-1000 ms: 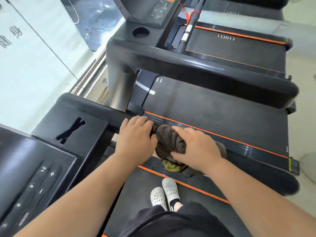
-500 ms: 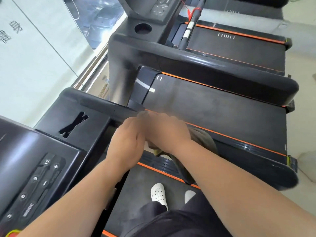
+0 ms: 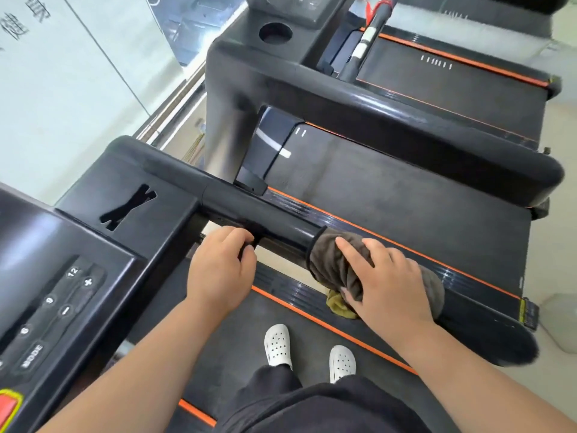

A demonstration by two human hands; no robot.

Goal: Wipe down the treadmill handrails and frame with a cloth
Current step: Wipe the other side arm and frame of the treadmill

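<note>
Head view: cloth [image 3: 337,264], brown, soft and limp (probably light, bunches easily), wrapped round the handrail [image 3: 265,220]; best held with a palm folded over it. It lies under the right hand [image 3: 387,282], which clasps it to the rail. The left hand [image 3: 218,270] grips the rail nearby, clear of the cloth.

Handrail [image 3: 274,221]: black glossy round tube slanting from the console housing down to the right, its upper stretch bare, the left hand [image 3: 218,270] gripping at its underside. Cloth [image 3: 331,264]: dark grey-brown, soft and creased, wrapped like a sleeve round the handrail past its middle, hemmed edge towards the console, an olive-yellow corner hanging below, held by the right hand [image 3: 390,285] laid over it. Frame side rail [image 3: 281,290]: black ribbed strip edged in orange, lying beneath the handrail beside the belt.
</note>
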